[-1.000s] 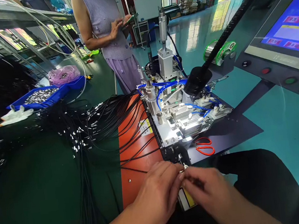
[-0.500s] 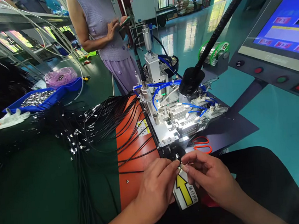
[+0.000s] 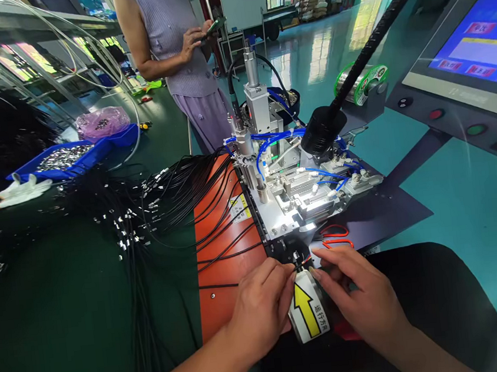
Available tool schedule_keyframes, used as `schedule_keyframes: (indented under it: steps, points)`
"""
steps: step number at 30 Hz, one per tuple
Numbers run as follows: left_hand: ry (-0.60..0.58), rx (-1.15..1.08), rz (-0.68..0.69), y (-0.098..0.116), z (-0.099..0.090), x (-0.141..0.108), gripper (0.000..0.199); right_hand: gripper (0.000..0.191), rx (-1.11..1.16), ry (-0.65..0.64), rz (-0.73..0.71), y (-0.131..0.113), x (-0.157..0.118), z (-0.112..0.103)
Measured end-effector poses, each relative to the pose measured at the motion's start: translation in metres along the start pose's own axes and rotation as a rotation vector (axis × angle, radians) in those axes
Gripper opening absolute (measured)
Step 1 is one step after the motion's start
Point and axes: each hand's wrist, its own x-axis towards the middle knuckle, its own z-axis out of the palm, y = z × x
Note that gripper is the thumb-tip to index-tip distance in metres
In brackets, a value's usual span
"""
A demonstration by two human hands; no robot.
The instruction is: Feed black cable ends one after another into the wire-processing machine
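Black cable (image 3: 299,266), in the head view, has its end at the fingertips of the left hand (image 3: 262,296), just above the block with the yellow arrow (image 3: 306,310) and close to the near edge of the machine (image 3: 303,199). The left thumb and finger are pinched together on it. Thin coloured wires (image 3: 306,259) stick out of its end toward the right hand (image 3: 358,290), whose thumb and forefinger stand a little apart beside them; whether a fingertip touches a wire I cannot tell.

As for progress, the wires at this end are already bare of the black cover and seem fanned apart, though whether they are fully sorted is too small to tell. The held end looks free of the machine, so I judge this piece unfinished. Several other cables (image 3: 233,255) lie spaced across the orange board (image 3: 227,318), their ends at the machine's edge, which suggests they are further along. Many more lie in a loose heap (image 3: 197,182) on the green table (image 3: 64,288), seemingly waiting.
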Motion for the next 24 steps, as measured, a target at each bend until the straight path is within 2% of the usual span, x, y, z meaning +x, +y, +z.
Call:
schedule_keyframes:
  steps: [8,16,24]
  points:
    - [-0.009,0.024,0.018,0.0000,0.0009,0.0001,0.014,0.019,0.050,-0.025,-0.010,-0.0020,0.0003,0.0000]
    - [-0.007,0.035,0.019,0.0017,0.0002,0.0014,0.015,0.016,0.198,-0.075,0.165,-0.0010,0.0034,-0.0016]
    - [-0.011,0.047,0.018,0.0022,-0.0004,0.0020,0.016,0.017,0.143,-0.036,0.119,-0.0002,0.0029,-0.0014]
